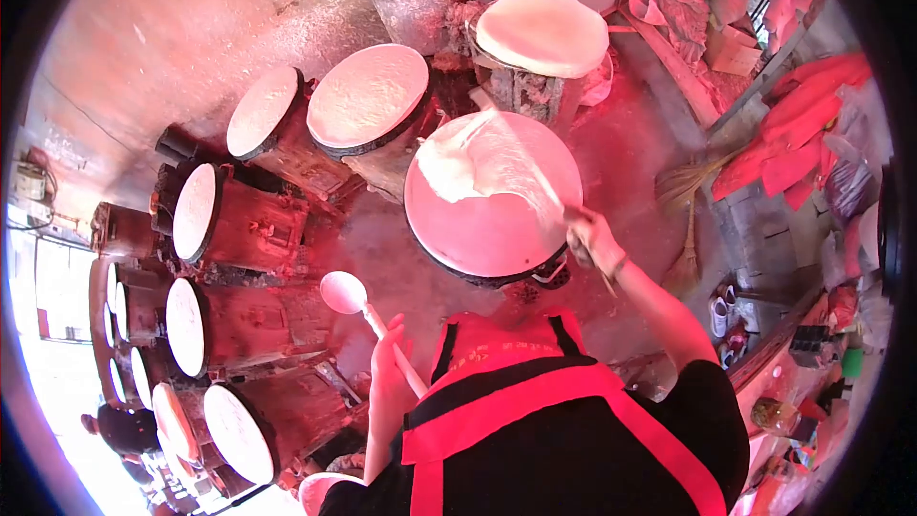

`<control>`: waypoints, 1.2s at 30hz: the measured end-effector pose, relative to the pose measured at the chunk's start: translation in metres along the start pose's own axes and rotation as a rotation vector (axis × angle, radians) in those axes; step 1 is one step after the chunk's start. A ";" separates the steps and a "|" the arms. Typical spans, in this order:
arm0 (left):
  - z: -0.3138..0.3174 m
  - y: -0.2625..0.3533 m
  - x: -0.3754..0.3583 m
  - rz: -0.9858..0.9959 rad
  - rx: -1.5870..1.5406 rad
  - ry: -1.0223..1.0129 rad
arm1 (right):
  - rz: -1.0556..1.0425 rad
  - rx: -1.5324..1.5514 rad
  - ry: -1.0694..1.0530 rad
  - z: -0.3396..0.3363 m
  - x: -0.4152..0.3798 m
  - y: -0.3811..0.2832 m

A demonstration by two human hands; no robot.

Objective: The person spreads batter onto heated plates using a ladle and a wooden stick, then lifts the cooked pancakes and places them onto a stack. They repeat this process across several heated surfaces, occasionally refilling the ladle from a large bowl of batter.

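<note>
In front of me is a round griddle [482,237] on a stand. A pale layer of batter [455,168] covers its far left part, with an uneven front edge. My right hand [594,237] is closed around the handle of a long, thin spreader [546,189], at the griddle's right rim. The spreader slants across the surface toward the far edge and is partly blurred. Left of the griddle, my left hand [386,352] grips the handle of a ladle [344,292]. Its round bowl points up and away from me.
More round griddles [368,96] on block stands curve along the left side. A large pale disc [542,32] tops the stand behind my griddle. Brooms [690,229] and red cloth [812,143] lie at the right, near shoes [722,311]. Another person [127,428] is at the far lower left.
</note>
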State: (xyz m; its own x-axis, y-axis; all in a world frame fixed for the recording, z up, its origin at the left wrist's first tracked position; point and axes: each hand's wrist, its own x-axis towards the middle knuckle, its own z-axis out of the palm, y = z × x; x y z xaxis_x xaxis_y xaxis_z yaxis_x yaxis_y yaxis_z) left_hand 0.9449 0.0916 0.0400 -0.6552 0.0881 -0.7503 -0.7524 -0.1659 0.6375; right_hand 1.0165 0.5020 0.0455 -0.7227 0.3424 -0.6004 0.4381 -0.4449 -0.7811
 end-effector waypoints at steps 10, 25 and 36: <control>-0.025 -0.010 -0.018 -0.006 0.071 -0.014 | 0.179 -0.150 -0.481 -0.027 0.014 -0.003; -0.023 0.023 -0.024 -0.051 0.341 -0.054 | -0.049 -0.007 -0.203 -0.027 -0.057 0.069; -0.091 0.094 0.078 0.174 0.615 -0.394 | -0.446 -0.480 0.204 0.133 -0.118 0.154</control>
State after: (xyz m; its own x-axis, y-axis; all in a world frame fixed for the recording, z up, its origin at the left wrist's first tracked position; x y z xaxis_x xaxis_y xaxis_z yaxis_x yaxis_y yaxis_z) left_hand 0.8294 -0.0067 0.0247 -0.6575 0.4749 -0.5849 -0.4620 0.3591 0.8109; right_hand 1.0984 0.2832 0.0191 -0.7943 0.5779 -0.1875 0.3446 0.1744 -0.9224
